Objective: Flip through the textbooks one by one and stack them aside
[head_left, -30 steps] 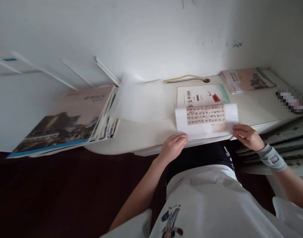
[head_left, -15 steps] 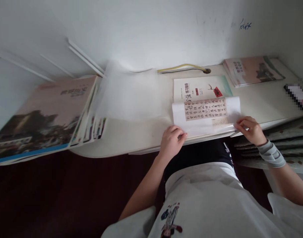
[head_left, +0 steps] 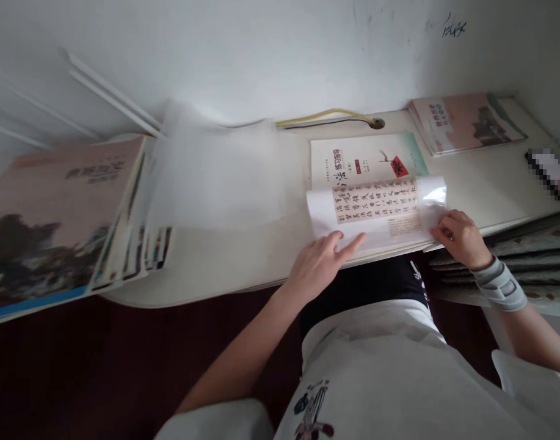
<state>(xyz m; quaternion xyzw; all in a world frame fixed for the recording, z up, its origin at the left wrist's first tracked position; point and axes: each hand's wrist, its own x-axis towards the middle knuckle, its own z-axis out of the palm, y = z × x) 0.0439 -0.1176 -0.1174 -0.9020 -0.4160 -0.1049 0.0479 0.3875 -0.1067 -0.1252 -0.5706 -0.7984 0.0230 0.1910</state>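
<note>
A calligraphy sheet (head_left: pixel 375 205) in a clear plastic sleeve lies near the front edge of the white desk (head_left: pixel 225 263). It overlaps a white and green booklet (head_left: pixel 362 162) behind it. My left hand (head_left: pixel 323 263) rests flat on the sheet's lower left corner, fingers stretched out. My right hand (head_left: pixel 458 235), with a grey wrist brace, pinches the sleeve's right edge, which curls up slightly.
A translucent sheet (head_left: pixel 215 177) lies left of the booklet. A slanted stack of large books (head_left: pixel 60 214) fills the desk's left end. Another pink book (head_left: pixel 463 119) sits at the back right. A yellow cable (head_left: pixel 325 115) runs along the wall. Folded patterned cloth (head_left: pixel 527 256) lies right.
My left hand has opened from a pinch at the sheet's corner and now lies flat on it. The sleeve's right end has lifted a little. The view shifted right.
</note>
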